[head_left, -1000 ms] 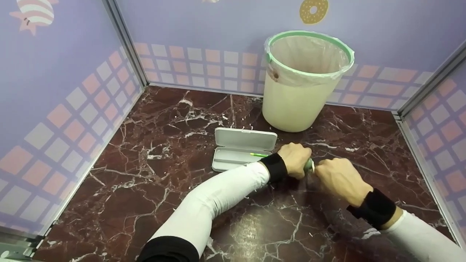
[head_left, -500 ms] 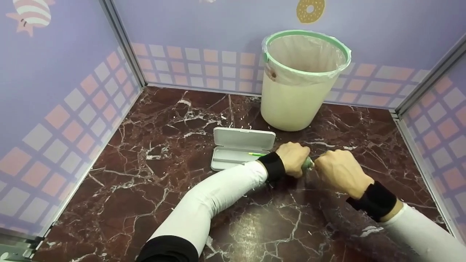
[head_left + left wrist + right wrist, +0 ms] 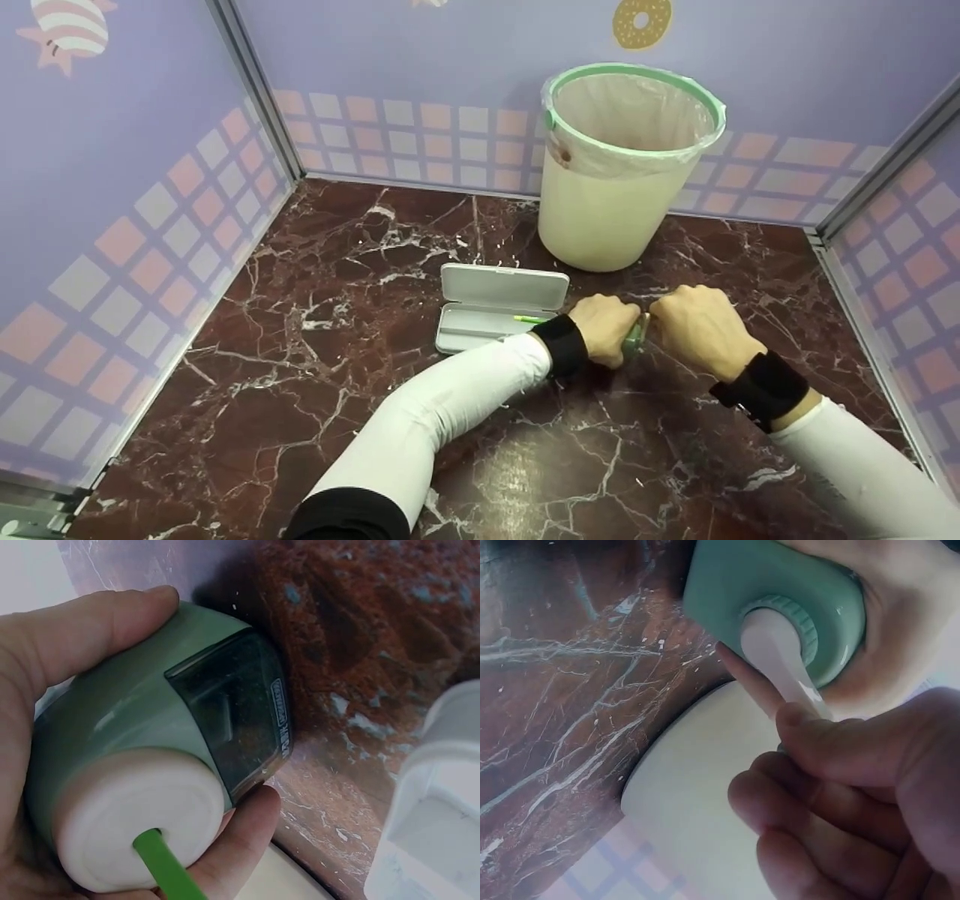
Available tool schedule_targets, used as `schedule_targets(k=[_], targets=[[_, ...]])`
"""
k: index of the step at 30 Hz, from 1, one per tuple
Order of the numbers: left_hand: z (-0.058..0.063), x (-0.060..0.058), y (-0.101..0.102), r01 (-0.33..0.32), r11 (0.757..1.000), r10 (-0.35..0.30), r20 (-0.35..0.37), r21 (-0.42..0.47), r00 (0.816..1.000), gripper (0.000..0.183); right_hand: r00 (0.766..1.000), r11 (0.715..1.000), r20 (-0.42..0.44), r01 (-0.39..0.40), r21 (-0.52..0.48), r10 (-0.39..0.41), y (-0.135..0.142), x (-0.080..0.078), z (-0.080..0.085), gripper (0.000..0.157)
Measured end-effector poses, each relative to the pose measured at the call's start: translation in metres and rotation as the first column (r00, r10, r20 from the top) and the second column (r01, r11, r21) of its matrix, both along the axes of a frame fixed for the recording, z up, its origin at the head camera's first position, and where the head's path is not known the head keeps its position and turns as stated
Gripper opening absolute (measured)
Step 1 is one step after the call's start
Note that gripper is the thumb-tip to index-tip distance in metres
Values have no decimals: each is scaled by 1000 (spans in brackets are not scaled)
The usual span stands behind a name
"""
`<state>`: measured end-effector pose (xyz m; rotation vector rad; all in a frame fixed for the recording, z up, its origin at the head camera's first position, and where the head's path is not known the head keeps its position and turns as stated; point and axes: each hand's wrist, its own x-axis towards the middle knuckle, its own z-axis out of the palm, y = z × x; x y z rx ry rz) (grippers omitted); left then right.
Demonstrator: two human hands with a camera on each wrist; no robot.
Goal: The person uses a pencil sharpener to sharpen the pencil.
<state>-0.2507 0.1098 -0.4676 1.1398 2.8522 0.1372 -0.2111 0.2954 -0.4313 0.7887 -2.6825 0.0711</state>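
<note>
My left hand grips a green pencil sharpener with a dark see-through shavings window. From the hole in its pale round front, a green pencil sticks out. In the head view, the pencil's yellow-tipped end overlaps the open grey case and the rest passes behind my left wrist. My right hand pinches the white crank handle on the sharpener's other end between thumb and forefinger. Most of the sharpener is hidden by my left hand in the head view.
An open grey pencil case lies just left of my left hand. Behind the hands stands a cream bin with a green rim and plastic liner. Small white bits dot the dark red marble tabletop. Patterned panels enclose the back and sides.
My right hand has moved up and away from the body, swinging the crank round. The left hand and sharpener stay nearly in place.
</note>
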Motion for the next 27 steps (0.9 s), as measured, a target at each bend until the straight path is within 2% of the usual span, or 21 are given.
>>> schedule_targets(k=[12, 16, 21, 27], targets=[[0, 0, 0, -9, 1000, 9, -3, -7, 1000, 46, 996, 999, 86, 41, -10, -40, -1, -3, 6, 22], [1, -1, -2, -9, 1000, 9, -7, -9, 1000, 47, 993, 999, 104, 50, -19, -47, -2, -10, 5, 20], [2, 0, -1, -13, 999, 12, -27, -36, 1000, 49, 991, 998, 128, 51, -21, -47, 0, -24, -8, 23], [1, 0, 2, -2, 998, 0, -37, -60, 999, 42, 969, 1000, 246, 23, -17, -18, 6, -37, -29, 32]])
